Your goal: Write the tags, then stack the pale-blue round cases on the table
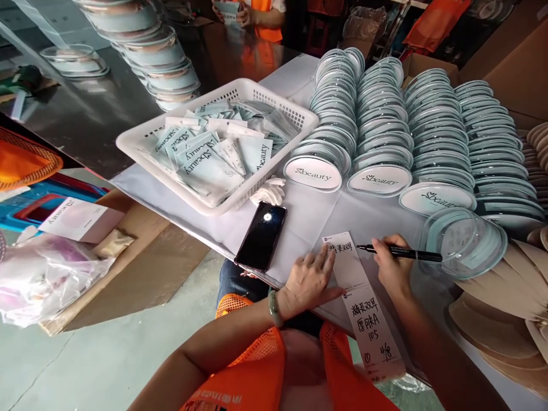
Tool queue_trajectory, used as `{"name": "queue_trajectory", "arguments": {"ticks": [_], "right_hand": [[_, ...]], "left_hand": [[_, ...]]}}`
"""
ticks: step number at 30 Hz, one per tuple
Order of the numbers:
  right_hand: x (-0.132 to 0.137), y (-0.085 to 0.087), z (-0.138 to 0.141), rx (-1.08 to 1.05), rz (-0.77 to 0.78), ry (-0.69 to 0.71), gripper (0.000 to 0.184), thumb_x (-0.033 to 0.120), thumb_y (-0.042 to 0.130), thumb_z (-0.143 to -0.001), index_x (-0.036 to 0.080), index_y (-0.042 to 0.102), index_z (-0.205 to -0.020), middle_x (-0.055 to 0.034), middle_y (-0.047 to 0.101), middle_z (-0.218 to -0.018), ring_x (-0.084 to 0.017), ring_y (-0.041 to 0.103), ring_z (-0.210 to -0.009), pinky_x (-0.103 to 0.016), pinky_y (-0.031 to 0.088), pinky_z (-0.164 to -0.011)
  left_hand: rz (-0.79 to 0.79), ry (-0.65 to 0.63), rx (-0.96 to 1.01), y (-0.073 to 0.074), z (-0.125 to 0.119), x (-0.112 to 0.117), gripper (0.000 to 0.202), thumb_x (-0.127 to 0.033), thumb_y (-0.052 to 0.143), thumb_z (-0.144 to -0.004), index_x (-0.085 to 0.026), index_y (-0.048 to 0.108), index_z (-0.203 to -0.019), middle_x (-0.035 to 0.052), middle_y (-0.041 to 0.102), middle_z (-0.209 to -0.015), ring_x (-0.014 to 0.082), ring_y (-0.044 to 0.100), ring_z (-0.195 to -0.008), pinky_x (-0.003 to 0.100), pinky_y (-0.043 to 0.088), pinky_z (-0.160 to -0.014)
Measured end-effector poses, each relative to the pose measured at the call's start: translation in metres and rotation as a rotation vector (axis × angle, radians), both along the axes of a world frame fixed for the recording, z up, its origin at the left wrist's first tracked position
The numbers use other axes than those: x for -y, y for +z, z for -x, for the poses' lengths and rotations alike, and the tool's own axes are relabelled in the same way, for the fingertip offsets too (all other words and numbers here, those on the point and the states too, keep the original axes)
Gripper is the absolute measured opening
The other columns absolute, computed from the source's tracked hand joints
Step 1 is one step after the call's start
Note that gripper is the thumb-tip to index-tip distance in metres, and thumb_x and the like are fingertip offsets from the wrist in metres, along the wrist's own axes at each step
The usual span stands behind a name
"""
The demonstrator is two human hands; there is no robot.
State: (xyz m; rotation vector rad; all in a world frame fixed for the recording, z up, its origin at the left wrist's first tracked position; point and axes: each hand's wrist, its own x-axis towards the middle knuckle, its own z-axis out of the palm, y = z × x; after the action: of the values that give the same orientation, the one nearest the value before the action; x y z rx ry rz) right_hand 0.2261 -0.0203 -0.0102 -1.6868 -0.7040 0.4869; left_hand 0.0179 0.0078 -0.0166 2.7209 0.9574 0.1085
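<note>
A long white paper slip with handwritten characters lies on the white table near its front edge. My left hand lies flat on the slip's left edge, fingers stretched out, holding it down. My right hand grips a black marker pen whose tip touches the top of the slip. A black phone lies just left of my left hand.
A white basket of pale blue sachets stands at the back left. Rows of stacked round lids fill the back right, with one clear lidded case beside my right hand. Beige pads lie at right. Another person in orange stands far back.
</note>
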Motion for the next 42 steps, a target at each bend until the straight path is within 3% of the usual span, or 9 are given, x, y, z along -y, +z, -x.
{"name": "queue_trajectory", "arguments": {"ticks": [3, 8, 12, 14, 17, 22, 25, 33, 42], "right_hand": [[0.006, 0.010, 0.002, -0.161, -0.018, -0.003, 0.048, 0.048, 0.084, -0.063, 0.023, 0.043, -0.066, 0.0091, 0.040, -0.049, -0.008, 0.035, -0.043, -0.023, 0.027, -0.040], [0.012, 0.020, -0.003, -0.292, -0.011, -0.002, 0.058, 0.055, 0.091, -0.052, 0.023, 0.057, -0.087, 0.0037, 0.060, -0.069, -0.012, 0.055, -0.060, -0.022, 0.044, -0.043], [0.018, 0.017, -0.005, -0.360, -0.019, 0.087, 0.049, 0.047, 0.091, -0.055, 0.022, 0.052, -0.069, 0.0076, 0.047, -0.050, -0.007, 0.041, -0.044, -0.020, 0.031, -0.037], [0.020, 0.014, -0.004, -0.340, -0.044, 0.093, 0.048, 0.041, 0.091, -0.057, 0.022, 0.047, -0.063, 0.0095, 0.039, -0.043, -0.005, 0.032, -0.039, -0.020, 0.024, -0.037], [0.022, 0.009, -0.002, -0.275, -0.065, 0.069, 0.046, 0.036, 0.090, -0.057, 0.022, 0.046, -0.061, 0.0095, 0.041, -0.047, -0.003, 0.030, -0.039, -0.020, 0.022, -0.037], [0.022, 0.005, -0.002, -0.244, -0.026, 0.187, 0.043, 0.044, 0.086, -0.064, 0.024, 0.049, -0.070, 0.0103, 0.041, -0.047, -0.006, 0.032, -0.037, -0.022, 0.022, -0.037], [0.022, 0.002, -0.001, -0.199, 0.020, 0.253, 0.044, 0.050, 0.085, -0.066, 0.025, 0.051, -0.077, 0.0103, 0.043, -0.045, -0.008, 0.036, -0.036, -0.023, 0.024, -0.037], [0.024, 0.001, 0.000, 0.132, 0.083, 0.286, 0.048, 0.056, 0.074, -0.078, 0.023, 0.045, -0.061, 0.0064, 0.045, -0.044, -0.008, 0.038, -0.040, -0.024, 0.030, -0.040], [0.015, 0.006, 0.015, 0.078, 0.197, 0.449, 0.042, 0.060, 0.072, -0.078, 0.023, 0.053, -0.071, 0.0038, 0.055, -0.049, -0.012, 0.047, -0.041, -0.025, 0.038, -0.041]], "left_hand": [[-0.011, 0.010, 0.015, -0.002, 0.000, 0.001, 0.084, -0.073, 0.056, -0.089, -0.010, 0.053, -0.145, 0.0205, 0.043, -0.157, 0.0303, 0.063, -0.113, 0.039, 0.055, -0.085], [-0.034, 0.013, 0.022, -0.005, 0.000, 0.002, 0.085, -0.073, 0.056, -0.088, -0.010, 0.054, -0.144, 0.0191, 0.043, -0.157, 0.0310, 0.063, -0.113, 0.038, 0.055, -0.085], [-0.039, 0.022, 0.010, -0.006, 0.001, 0.003, 0.086, -0.075, 0.054, -0.088, -0.011, 0.053, -0.146, 0.0159, 0.043, -0.158, 0.0319, 0.063, -0.115, 0.038, 0.055, -0.084], [-0.037, 0.024, 0.007, -0.006, 0.001, 0.003, 0.086, -0.075, 0.054, -0.089, -0.011, 0.053, -0.147, 0.0155, 0.043, -0.158, 0.0318, 0.062, -0.116, 0.037, 0.055, -0.085], [-0.032, 0.020, 0.003, -0.006, 0.000, 0.003, 0.084, -0.074, 0.055, -0.088, -0.012, 0.054, -0.146, 0.0169, 0.043, -0.158, 0.0316, 0.062, -0.116, 0.037, 0.055, -0.086], [-0.030, 0.017, 0.008, -0.005, 0.000, 0.002, 0.084, -0.073, 0.056, -0.088, -0.011, 0.054, -0.145, 0.0201, 0.044, -0.156, 0.0316, 0.064, -0.114, 0.038, 0.055, -0.087], [-0.019, 0.013, 0.014, -0.005, 0.000, 0.002, 0.086, -0.074, 0.057, -0.088, -0.010, 0.054, -0.145, 0.0192, 0.044, -0.157, 0.0313, 0.064, -0.113, 0.039, 0.055, -0.087], [-0.002, 0.007, 0.009, -0.003, 0.000, 0.001, 0.087, -0.073, 0.056, -0.089, -0.009, 0.052, -0.147, 0.0198, 0.042, -0.158, 0.0322, 0.062, -0.118, 0.040, 0.055, -0.089], [0.014, 0.002, -0.023, -0.001, 0.000, 0.001, 0.088, -0.074, 0.054, -0.088, -0.009, 0.051, -0.148, 0.0198, 0.040, -0.159, 0.0325, 0.063, -0.116, 0.040, 0.056, -0.088]]}}
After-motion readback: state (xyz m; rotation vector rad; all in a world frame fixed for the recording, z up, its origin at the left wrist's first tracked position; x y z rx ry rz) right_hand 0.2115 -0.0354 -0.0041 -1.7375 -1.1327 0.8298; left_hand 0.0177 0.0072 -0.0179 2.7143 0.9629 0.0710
